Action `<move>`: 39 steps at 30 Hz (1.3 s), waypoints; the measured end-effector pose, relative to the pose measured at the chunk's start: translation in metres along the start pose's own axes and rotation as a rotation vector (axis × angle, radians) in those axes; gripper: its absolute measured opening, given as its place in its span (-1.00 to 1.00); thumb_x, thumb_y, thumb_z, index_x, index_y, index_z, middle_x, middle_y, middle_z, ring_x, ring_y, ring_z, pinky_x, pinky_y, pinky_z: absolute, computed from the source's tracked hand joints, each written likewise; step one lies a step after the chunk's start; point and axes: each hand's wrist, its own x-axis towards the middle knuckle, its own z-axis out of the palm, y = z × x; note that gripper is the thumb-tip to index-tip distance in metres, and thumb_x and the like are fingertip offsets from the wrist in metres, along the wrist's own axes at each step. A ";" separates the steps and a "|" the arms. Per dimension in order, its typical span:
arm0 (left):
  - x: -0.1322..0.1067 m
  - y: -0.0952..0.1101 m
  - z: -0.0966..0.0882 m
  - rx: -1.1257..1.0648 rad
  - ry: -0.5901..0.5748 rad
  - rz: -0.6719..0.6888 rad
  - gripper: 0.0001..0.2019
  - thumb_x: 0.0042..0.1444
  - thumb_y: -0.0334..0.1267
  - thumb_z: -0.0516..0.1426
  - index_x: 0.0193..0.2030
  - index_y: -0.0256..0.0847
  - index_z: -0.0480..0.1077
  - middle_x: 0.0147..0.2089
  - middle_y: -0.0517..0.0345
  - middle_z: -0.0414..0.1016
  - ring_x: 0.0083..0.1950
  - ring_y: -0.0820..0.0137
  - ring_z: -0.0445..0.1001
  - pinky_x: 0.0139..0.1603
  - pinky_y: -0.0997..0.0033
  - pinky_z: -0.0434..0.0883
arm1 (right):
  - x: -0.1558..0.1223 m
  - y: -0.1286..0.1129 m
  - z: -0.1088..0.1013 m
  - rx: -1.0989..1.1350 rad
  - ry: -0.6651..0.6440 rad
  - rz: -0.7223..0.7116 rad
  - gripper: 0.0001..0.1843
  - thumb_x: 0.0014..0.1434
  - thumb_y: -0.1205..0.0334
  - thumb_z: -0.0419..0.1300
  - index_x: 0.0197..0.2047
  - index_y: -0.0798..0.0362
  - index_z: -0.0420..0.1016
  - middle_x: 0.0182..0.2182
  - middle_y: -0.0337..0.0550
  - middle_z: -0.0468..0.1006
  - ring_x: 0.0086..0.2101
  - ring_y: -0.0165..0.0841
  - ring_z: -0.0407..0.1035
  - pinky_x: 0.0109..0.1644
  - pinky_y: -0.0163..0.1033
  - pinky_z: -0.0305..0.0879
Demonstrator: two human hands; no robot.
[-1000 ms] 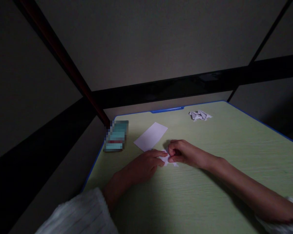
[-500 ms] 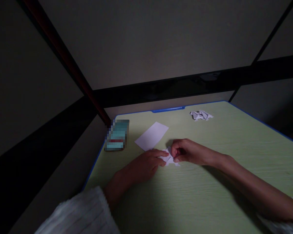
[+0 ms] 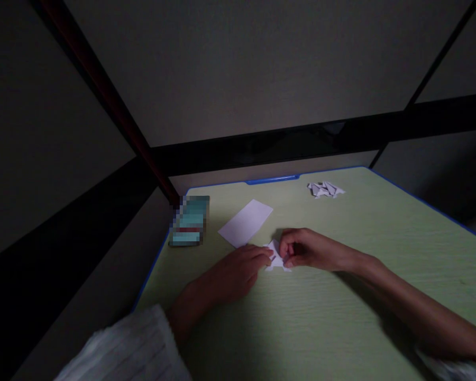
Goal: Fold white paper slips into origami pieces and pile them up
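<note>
A small white origami frog [image 3: 276,259], pointed folded feet showing at its lower edge, lies on the table between my hands. My left hand [image 3: 244,267] grips its left side, the fingers bent together over the paper. On the opposite side, my right hand [image 3: 307,248] is closed with thumb and curled fingers pinching the paper's right edge. Both hands cover parts of the frog, so some of its folds are hidden. Just beyond my left hand is a flat white sheet of paper [image 3: 246,222], unfolded and set at a slant.
A phone [image 3: 190,220] with a blurred screen rests at the table's left edge. More folded paper figures [image 3: 326,189] sit close together at the back right. The pale wood-grain table [image 3: 325,323] has a blue rim, with a blue strip [image 3: 273,180] at its far edge beside a wall.
My left fingers have drawn closer together on the frog, and the upper ones bend more. My right hand keeps its pinch almost in place. The view has shifted slightly.
</note>
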 end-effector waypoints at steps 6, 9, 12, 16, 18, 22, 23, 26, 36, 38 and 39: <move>0.007 0.008 0.002 0.159 -0.064 -0.004 -0.63 0.04 -0.50 -0.13 0.01 -0.25 0.14 -0.04 0.02 0.29 -0.05 0.35 0.23 -0.04 0.31 0.22 | 0.000 0.002 0.003 0.009 0.039 0.025 -0.91 -0.17 0.43 0.20 -0.52 0.20 0.34 -0.62 -0.33 0.23 -0.57 -0.53 0.14 -0.53 -0.41 0.08; 0.009 0.009 0.005 0.232 -0.066 -0.024 -0.68 0.05 -0.48 -0.13 -0.03 -0.26 0.18 -0.09 0.02 0.29 -0.08 0.32 0.21 -0.07 0.28 0.22 | 0.001 0.002 0.003 0.010 0.047 0.034 -0.90 -0.18 0.44 0.21 -0.53 0.20 0.34 -0.63 -0.34 0.22 -0.58 -0.54 0.13 -0.53 -0.42 0.09; 0.010 0.011 0.005 0.245 -0.057 -0.045 -0.71 0.04 -0.48 -0.11 -0.09 -0.26 0.22 -0.15 0.04 0.30 -0.12 0.32 0.21 -0.11 0.27 0.24 | 0.001 0.003 0.003 -0.014 0.038 0.012 -0.91 -0.16 0.43 0.20 -0.52 0.19 0.33 -0.62 -0.34 0.23 -0.58 -0.55 0.14 -0.53 -0.43 0.11; 0.009 0.011 0.004 0.187 -0.031 -0.044 -0.68 0.01 -0.50 -0.09 -0.08 -0.23 0.23 -0.12 0.04 0.30 -0.09 0.32 0.23 -0.09 0.29 0.24 | -0.002 0.002 0.001 -0.132 0.035 -0.065 -0.93 -0.07 0.36 0.17 -0.49 0.19 0.35 -0.58 -0.29 0.26 -0.56 -0.52 0.17 -0.52 -0.41 0.13; 0.007 0.009 0.004 0.150 -0.002 -0.027 -0.66 0.00 -0.52 -0.10 -0.06 -0.23 0.22 -0.08 0.03 0.30 -0.06 0.33 0.23 -0.05 0.30 0.23 | -0.007 -0.002 0.000 -0.257 0.048 -0.141 -0.95 -0.02 0.35 0.13 -0.46 0.17 0.36 -0.53 -0.25 0.29 -0.52 -0.49 0.20 -0.48 -0.39 0.16; 0.004 0.004 0.005 0.099 0.038 0.007 -0.66 0.01 -0.54 -0.11 -0.08 -0.27 0.26 -0.04 0.00 0.30 -0.01 0.37 0.23 0.01 0.35 0.21 | -0.020 -0.016 0.000 -0.435 -0.018 -0.277 -0.83 0.10 0.39 -0.01 -0.28 0.13 0.39 -0.32 -0.13 0.36 -0.29 -0.40 0.26 -0.21 -0.30 0.20; 0.003 0.002 0.005 0.085 0.042 0.013 -0.66 0.01 -0.54 -0.11 -0.09 -0.28 0.27 -0.03 0.00 0.30 0.00 0.38 0.23 0.03 0.37 0.20 | -0.022 -0.019 0.000 -0.465 -0.050 -0.283 -0.79 0.12 0.38 -0.03 -0.22 0.11 0.38 -0.27 -0.12 0.36 -0.25 -0.39 0.26 -0.17 -0.29 0.20; 0.002 0.000 0.008 0.030 0.084 0.005 -0.68 -0.01 -0.54 -0.10 -0.14 -0.30 0.31 0.02 -0.01 0.27 0.04 0.40 0.21 0.06 0.40 0.17 | -0.027 -0.024 0.002 -0.570 -0.054 -0.263 -0.76 0.12 0.31 -0.02 -0.17 0.11 0.38 -0.24 -0.08 0.34 -0.20 -0.34 0.24 -0.11 -0.24 0.19; 0.013 0.001 0.021 0.026 0.386 -0.497 -0.86 -0.03 -0.35 0.02 -0.28 -0.27 0.28 -0.30 0.09 0.31 -0.21 0.34 0.26 -0.15 0.27 0.26 | -0.030 -0.016 0.018 -0.693 -0.052 -0.213 -0.33 0.06 0.01 0.01 0.17 0.15 -0.03 0.07 0.07 0.18 0.09 -0.16 -0.04 0.12 -0.05 -0.06; 0.014 0.002 0.021 0.025 0.364 -0.544 -0.90 -0.02 -0.36 0.01 -0.32 -0.27 0.27 -0.37 0.12 0.30 -0.27 0.36 0.26 -0.21 0.29 0.26 | -0.030 -0.015 0.022 -0.695 -0.071 -0.184 -0.25 0.03 -0.05 0.00 0.19 0.17 -0.10 0.10 0.10 0.12 0.11 -0.14 -0.09 0.13 -0.02 -0.10; 0.014 0.002 0.021 0.022 0.355 -0.561 -0.91 -0.02 -0.37 0.01 -0.33 -0.27 0.26 -0.40 0.15 0.28 -0.29 0.36 0.25 -0.23 0.30 0.26 | -0.031 -0.015 0.023 -0.690 -0.080 -0.174 -0.24 0.03 -0.05 0.00 0.19 0.17 -0.11 0.12 0.10 0.09 0.11 -0.13 -0.10 0.14 -0.01 -0.12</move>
